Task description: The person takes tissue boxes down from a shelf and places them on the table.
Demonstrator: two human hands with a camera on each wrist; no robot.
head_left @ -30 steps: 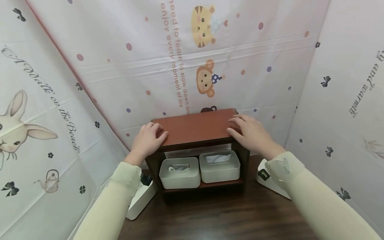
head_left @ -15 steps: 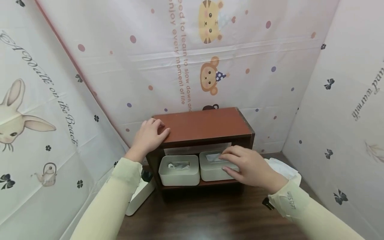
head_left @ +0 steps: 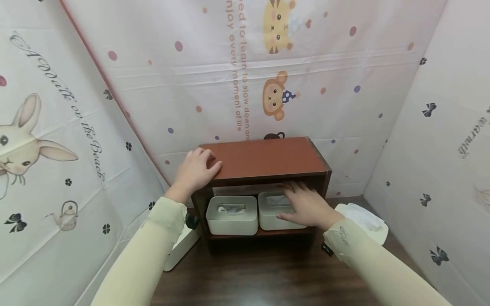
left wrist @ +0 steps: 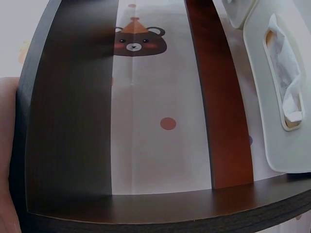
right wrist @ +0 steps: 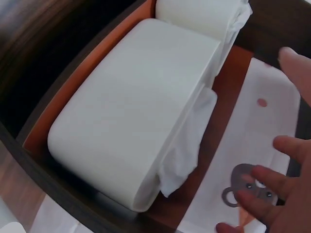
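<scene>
A small shelf [head_left: 264,159] with a reddish-brown top and dark sides stands against the back wall. Two pale tissue boxes sit side by side inside: a left tissue box [head_left: 231,223] and a right tissue box [head_left: 269,219], both with tissue in their slots. My left hand [head_left: 194,172] rests on the shelf's top left corner, thumb on the top. My right hand [head_left: 306,208] reaches in under the top, over the right tissue box, fingers spread. In the right wrist view its fingers [right wrist: 279,182] are apart from that tissue box [right wrist: 121,107], holding nothing.
Another white tissue box [head_left: 377,235] stands right of the shelf, tissue showing. A white box [head_left: 183,250] lies left of it, partly behind my left sleeve. All stand on a dark wooden table [head_left: 252,276]. Printed cloth walls [head_left: 191,85] enclose three sides.
My right hand has left the shelf's top right edge, come down in front and moved in over the right tissue box. My left hand has stayed on the top left corner.
</scene>
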